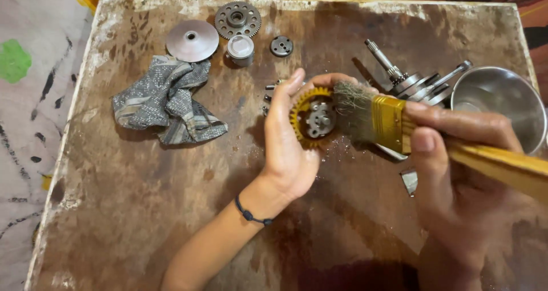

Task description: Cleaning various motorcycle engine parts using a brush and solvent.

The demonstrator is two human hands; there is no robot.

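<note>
My table (142, 211) is a worn brown slab, with the parts spread along its far half so the near half stays free for my arms. The steel bowl (502, 105) sits at the right edge, just behind my right hand (456, 171), and the crankshaft (411, 79) lies beside it. The rag (165, 102) is bunched up to the left. Behind it are a disc (192, 40), a dark gear (238, 20), a piston (240, 50) and a small round plate (281, 46), all well apart from my hands. My left hand (288, 148) cups the yellow gear (314, 118), fingers curled round its rim so its face tilts toward me. My right hand pinches the brush (394, 119) by the ferrule, thumb below and fingers on top, with the bristles touching the gear. A few bolts (268, 97) lie just beyond my left fingers.
</note>
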